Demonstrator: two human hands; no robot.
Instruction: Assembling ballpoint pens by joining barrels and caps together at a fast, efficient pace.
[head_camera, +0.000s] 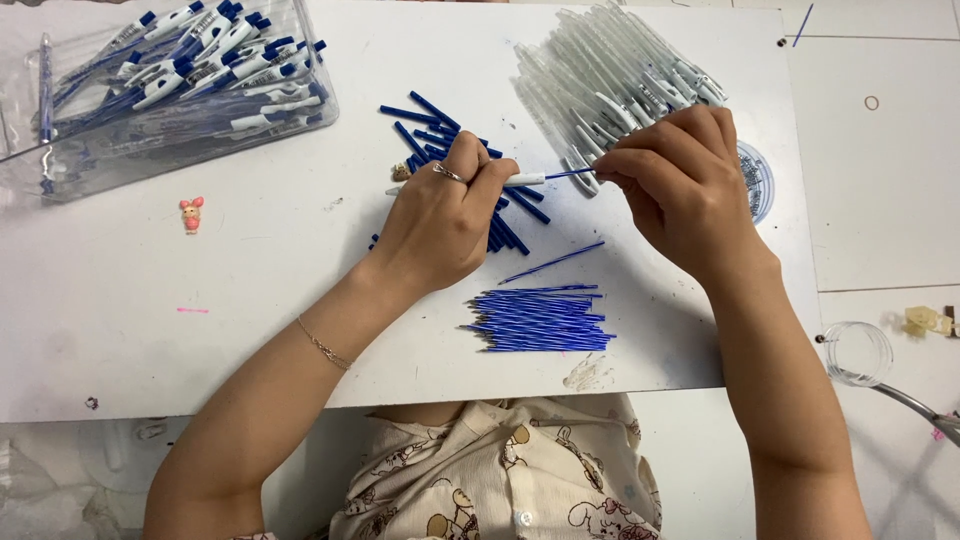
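My left hand (440, 215) grips a clear pen barrel (527, 180) over the white table (150, 300). My right hand (680, 180) pinches a thin blue ink refill (570, 173) whose tip sits at the barrel's open end. Under my left hand lies a scatter of short blue pen parts (425, 120). A bundle of blue refills (540, 320) lies near the front edge, with one loose refill (555, 262) above it. A heap of clear pen barrels (610, 70) rests behind my right hand.
A clear plastic bag of assembled blue-and-white pens (170, 70) sits at the far left. A small pink figurine (191, 213) lies on the table. A roll of clear tape (858, 352) and a rubber band (872, 103) lie to the right.
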